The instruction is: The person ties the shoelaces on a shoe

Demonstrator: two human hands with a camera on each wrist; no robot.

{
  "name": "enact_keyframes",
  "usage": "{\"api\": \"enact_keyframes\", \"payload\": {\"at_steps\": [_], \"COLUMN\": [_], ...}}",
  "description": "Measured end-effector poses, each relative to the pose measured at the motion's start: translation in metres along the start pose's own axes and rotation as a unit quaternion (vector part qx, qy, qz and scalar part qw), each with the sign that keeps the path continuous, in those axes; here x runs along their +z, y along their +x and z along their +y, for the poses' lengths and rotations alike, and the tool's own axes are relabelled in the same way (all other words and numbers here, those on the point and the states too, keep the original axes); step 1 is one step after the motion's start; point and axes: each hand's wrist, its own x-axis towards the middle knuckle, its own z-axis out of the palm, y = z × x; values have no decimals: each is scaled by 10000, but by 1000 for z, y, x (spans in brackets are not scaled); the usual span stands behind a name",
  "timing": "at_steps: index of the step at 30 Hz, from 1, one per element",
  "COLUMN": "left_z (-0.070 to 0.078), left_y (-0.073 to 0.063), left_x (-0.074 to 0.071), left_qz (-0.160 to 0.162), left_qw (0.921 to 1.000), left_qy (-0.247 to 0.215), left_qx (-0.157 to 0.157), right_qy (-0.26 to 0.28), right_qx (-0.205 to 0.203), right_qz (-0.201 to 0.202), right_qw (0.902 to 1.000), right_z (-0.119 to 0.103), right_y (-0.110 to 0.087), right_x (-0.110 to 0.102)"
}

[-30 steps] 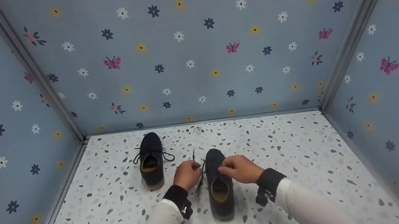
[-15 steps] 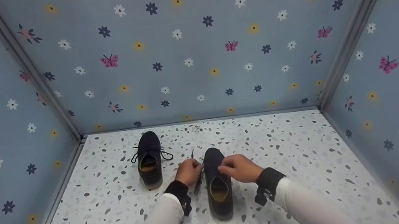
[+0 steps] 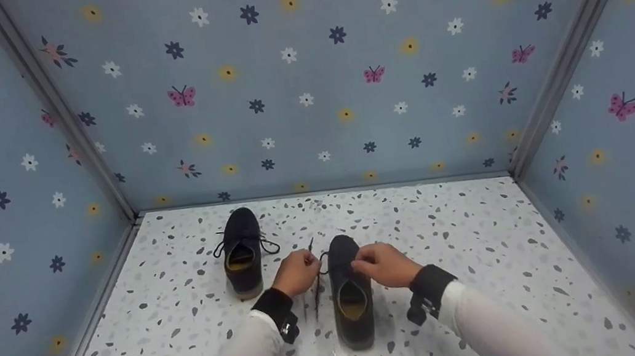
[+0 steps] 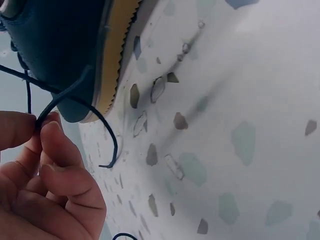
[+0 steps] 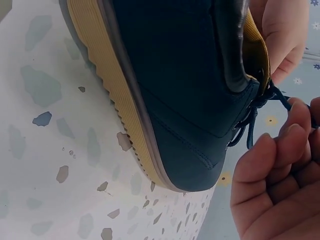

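A dark blue lace-up shoe [image 3: 356, 331] stands on the speckled floor, toe pointing away. Beside its left edge my left hand [image 3: 297, 272] pinches the dark shoelace [image 4: 65, 93] between thumb and fingers, a loose end curling past the fingertips. Over the shoe's right side is my right hand [image 3: 389, 265], with another stretch of lace between its thumb and fingers. In the right wrist view this stretch runs from the lace knot [image 5: 270, 93] at the shoe's opening. The right hand's other fingers are curled.
A second dark shoe [image 3: 247, 284] stands to the left and farther back, its laces tied in a bow. The white speckled floor [image 3: 468, 318] is bounded by blue flowered panels [image 3: 317, 131] at the back and both sides.
My left hand has shifted a little left, away from the shoe, drawing out the lace, and its dangling ends hang lower. The right hand stays nearly in place.
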Motion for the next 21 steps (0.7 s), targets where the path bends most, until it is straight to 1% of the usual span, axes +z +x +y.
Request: {"api": "enact_keyframes", "payload": {"at_steps": [5, 7, 14, 18, 21], "left_z": [3, 4, 10, 12, 14], "left_y": [-4, -6, -14, -19, -23], "left_x": [-9, -12, -23, -26, -26], "left_qz": [-203, -265, -269, -314, -386], "left_qw": [9988, 9981, 9973, 9949, 9921], "left_qy": [-426, -543, -690, -954, -1191], "left_qx": [-135, -127, -16, 3, -92], "right_qy": [92, 179, 319, 240, 216], "right_qx": [141, 206, 392, 454, 479], "right_qz": [6, 24, 82, 150, 208], "right_qw": [9999, 9996, 9987, 9986, 9984], "right_z": [0, 0, 1, 1, 1], "right_y": [2, 2, 4, 7, 9], "right_x": [-2, -3, -5, -7, -8]}}
